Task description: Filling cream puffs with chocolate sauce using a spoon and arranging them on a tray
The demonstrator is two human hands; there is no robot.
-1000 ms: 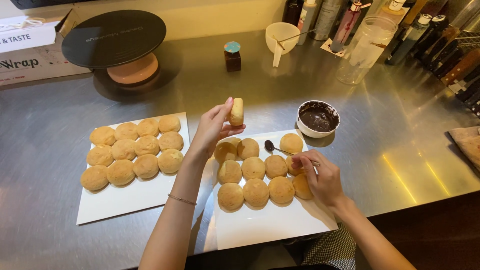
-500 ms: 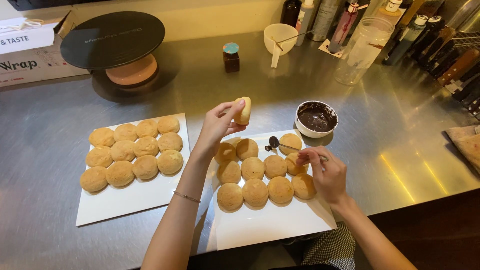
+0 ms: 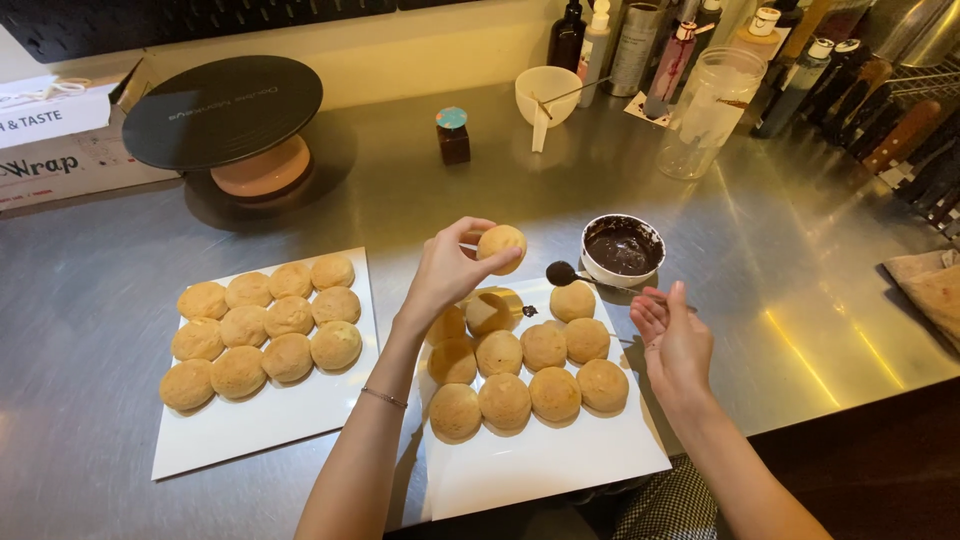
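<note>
My left hand [image 3: 448,272] holds a round golden biscuit [image 3: 501,242] by its edge, raised above the right white plate [image 3: 545,465]. That plate carries several more biscuits [image 3: 505,400]; one near the top [image 3: 490,311] lies flat side up. My right hand [image 3: 674,340] hovers at the plate's right edge, its fingertips on the handle of a spoon [image 3: 562,273] whose head is coated with chocolate. A small bowl of dark chocolate spread [image 3: 622,248] stands just behind the spoon.
A second white plate [image 3: 255,435] at left holds several plain biscuits [image 3: 262,327]. Behind stand a black turntable [image 3: 222,110], a small brown jar [image 3: 452,135], a white bowl [image 3: 547,92], a clear jar [image 3: 708,100] and bottles [image 3: 640,45]. A cardboard box [image 3: 50,140] sits far left, a cloth [image 3: 935,290] far right.
My left hand has turned the biscuit and kept it raised. My right hand has drawn back to the right, and the spoon now lies nearer the chocolate bowl.
</note>
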